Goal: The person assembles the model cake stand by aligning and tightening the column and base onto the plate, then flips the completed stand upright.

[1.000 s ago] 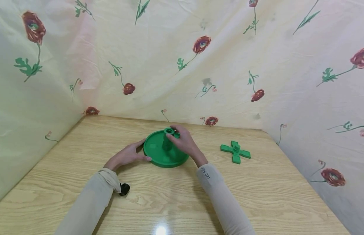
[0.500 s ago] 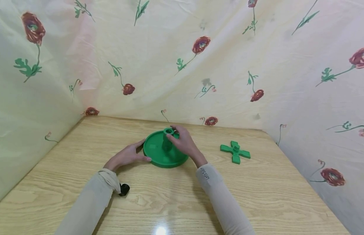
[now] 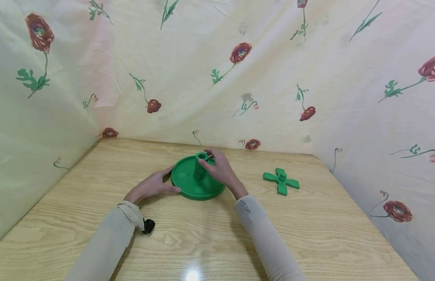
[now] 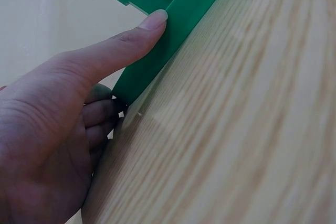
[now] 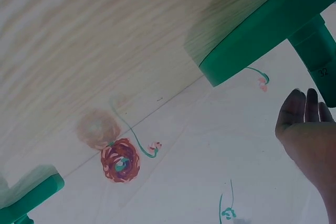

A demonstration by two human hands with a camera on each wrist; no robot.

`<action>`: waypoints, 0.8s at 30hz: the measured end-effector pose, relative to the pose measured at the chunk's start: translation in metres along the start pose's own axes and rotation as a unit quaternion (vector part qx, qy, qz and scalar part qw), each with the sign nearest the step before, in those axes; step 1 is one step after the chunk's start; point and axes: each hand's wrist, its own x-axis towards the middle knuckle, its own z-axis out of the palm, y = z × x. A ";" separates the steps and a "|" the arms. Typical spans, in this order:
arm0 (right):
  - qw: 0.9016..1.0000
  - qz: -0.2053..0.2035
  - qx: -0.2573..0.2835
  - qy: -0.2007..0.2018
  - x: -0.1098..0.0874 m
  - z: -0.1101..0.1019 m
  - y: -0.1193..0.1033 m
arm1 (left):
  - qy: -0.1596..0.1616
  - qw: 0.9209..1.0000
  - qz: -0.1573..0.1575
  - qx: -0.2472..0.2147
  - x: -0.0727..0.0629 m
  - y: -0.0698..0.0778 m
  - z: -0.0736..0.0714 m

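A round green tray [image 3: 182, 181] with a low raised rim lies on the table. From its middle rises a green hollow post [image 3: 199, 170] with a wider collar at the top. My left hand [image 3: 154, 184] holds the tray's left edge, its thumb [image 4: 155, 19] along the rim and the fingers curled at the underside. The right hand [image 3: 219, 168] grips the post near its top, thumb in front and fingers behind. Dark numbers mark the collar [image 5: 325, 80] in the right wrist view.
A green cross-shaped piece [image 3: 281, 182] with a short central peg lies to the right on the wooden table [image 3: 203, 234]. A flowered cloth [image 3: 189, 70] hangs along the back and sides. By the left cuff is a small black object [image 3: 148, 226].
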 end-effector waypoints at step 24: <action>1.000 -0.013 0.003 -0.011 0.001 0.001 0.002 | 0.000 1.000 0.011 -0.003 0.000 0.000 0.000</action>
